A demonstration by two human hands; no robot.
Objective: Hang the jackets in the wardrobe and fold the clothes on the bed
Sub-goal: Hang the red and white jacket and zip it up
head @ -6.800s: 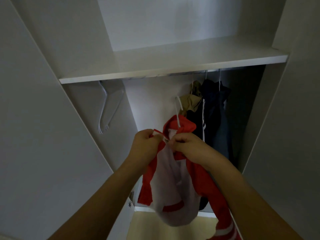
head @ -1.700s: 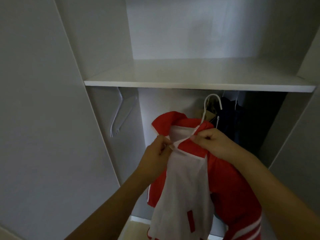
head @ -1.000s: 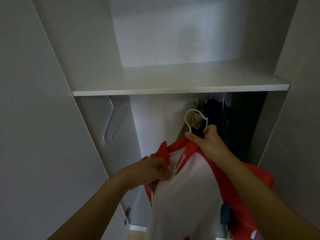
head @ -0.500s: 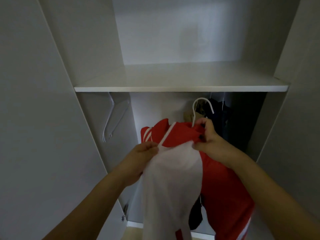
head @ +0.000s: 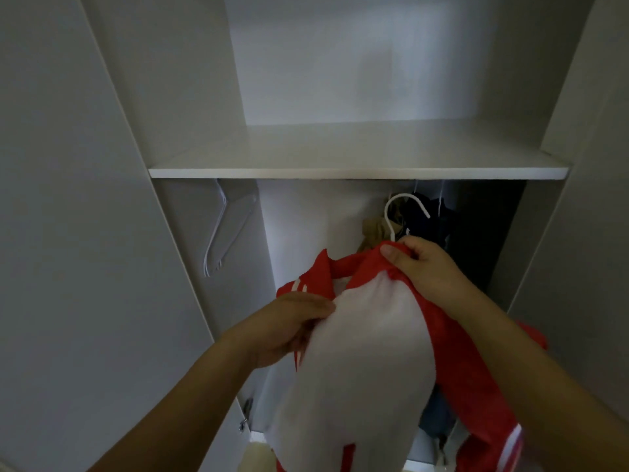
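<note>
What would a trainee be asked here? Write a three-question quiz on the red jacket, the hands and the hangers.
1. True or false: the hook of the white hanger in the red and white jacket is already on the rail.
2. Which hand grips the jacket at the base of that hook: A the left hand, B the right hand?
3. Fill in: the empty hangers hang under the shelf on the ____ side.

Key: 1 false, the hook is below the shelf, free; 2 B; 3 left.
</note>
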